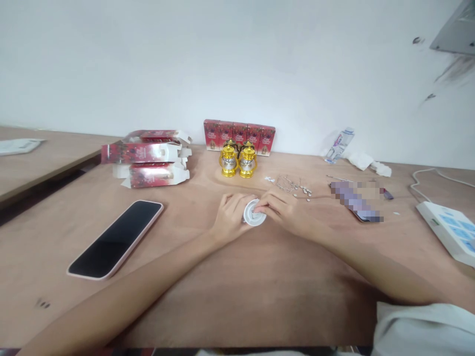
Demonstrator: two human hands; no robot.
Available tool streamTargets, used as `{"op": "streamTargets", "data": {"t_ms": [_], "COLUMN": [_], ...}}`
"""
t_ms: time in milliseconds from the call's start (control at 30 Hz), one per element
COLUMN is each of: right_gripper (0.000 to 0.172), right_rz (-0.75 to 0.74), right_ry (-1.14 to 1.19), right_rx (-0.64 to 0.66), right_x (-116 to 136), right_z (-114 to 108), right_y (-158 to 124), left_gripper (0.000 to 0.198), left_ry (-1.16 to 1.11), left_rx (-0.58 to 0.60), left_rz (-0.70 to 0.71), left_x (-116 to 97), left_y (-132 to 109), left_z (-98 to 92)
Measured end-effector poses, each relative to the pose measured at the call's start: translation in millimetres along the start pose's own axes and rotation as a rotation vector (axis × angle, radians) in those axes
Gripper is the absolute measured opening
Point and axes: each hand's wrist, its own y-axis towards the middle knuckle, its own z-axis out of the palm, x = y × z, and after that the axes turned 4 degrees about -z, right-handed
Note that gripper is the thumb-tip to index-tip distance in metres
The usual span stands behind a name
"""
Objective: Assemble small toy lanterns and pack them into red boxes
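My left hand (230, 213) is closed around a white round plastic piece (249, 218), its hollow circular side facing me. It could be the underside of a small lantern, but the rest is hidden by the fingers. My right hand (281, 210) has its thumb and fingertips pinched together inside the hollow, at something small that I cannot make out. Beyond the hands stand several small gold lanterns (246, 163). Just right of my right hand lie small silver discs, like button cells (306, 190), beside a tangle of thin wire (285, 184).
Red printed boxes (240, 131) stand in a row against the wall. Opened red boxes (152, 175) lie at left, behind a phone (117, 240). To the right are a second phone (351, 202), a clear plastic package (339, 145), crumpled tissue (360, 160) and a white power strip (447, 230).
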Motion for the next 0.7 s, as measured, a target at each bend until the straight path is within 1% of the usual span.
{"op": "streamTargets", "data": {"t_ms": [100, 233, 333, 433, 500, 700], "right_gripper": [0.018, 0.017, 0.016, 0.015, 0.014, 0.014], "right_rz": [-0.046, -0.047, -0.078, -0.108, -0.102, -0.101], "right_ry": [-0.020, -0.041, -0.031, -0.012, -0.003, 0.013], "right_rx": [-0.089, -0.138, -0.192, -0.219, -0.222, -0.233], "right_x": [-3, -9, -14, -17, -18, -11], "right_z": [11, 22, 27, 29, 29, 24], "right_y": [-6, -14, -17, -18, -18, -12], "left_gripper": [0.032, 0.033, 0.034, 0.034, 0.033, 0.034], "left_ry": [0.000, 0.015, 0.019, 0.011, 0.003, -0.011], "left_rx": [0.008, 0.038, 0.060, 0.055, 0.044, 0.020], "left_rz": [-0.010, -0.022, -0.022, -0.022, -0.018, -0.008], "left_x": [1, 1, 2, 2, 2, 3], "left_y": [-1, -2, -2, -2, -2, -2], "left_z": [-0.1, 0.1, 0.3, 0.5, 0.6, 0.4]}}
